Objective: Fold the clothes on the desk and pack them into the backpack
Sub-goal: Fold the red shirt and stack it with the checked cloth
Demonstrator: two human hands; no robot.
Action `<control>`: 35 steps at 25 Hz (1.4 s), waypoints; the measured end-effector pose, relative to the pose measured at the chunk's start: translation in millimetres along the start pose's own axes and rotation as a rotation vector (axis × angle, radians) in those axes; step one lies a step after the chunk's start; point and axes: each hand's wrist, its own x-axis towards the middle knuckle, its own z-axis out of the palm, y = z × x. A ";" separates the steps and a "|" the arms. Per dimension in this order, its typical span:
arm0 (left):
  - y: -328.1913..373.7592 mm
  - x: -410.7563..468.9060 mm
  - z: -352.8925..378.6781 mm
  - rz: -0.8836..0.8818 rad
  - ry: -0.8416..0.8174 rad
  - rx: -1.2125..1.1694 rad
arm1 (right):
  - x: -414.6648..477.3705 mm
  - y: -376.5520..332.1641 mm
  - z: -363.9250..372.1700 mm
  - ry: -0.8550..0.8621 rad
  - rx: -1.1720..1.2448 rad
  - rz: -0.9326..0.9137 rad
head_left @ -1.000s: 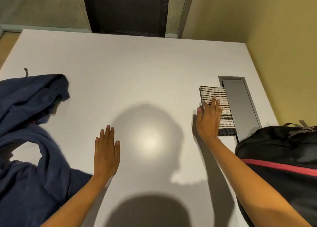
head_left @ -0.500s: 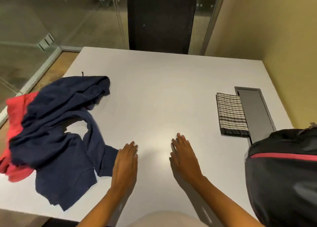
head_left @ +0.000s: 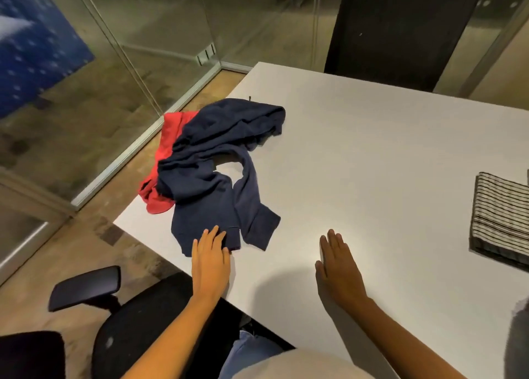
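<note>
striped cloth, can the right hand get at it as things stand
Probably yes: the right hand is open and empty, and only bare desk lies between it and the striped cloth.

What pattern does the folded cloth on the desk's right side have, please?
The folded cloth is pale with thin dark stripes; the head view shows it.

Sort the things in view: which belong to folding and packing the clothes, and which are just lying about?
Belong: navy top, the left hand touching its hem; red garment partly under it; folded striped cloth; desk.
Lying about: office chair; glass wall; blue panel.
</note>
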 end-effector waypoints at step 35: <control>-143.3 269.6 -112.9 -0.575 0.258 -0.149 | 226.1 -208.3 59.3 0.058 -0.309 -0.586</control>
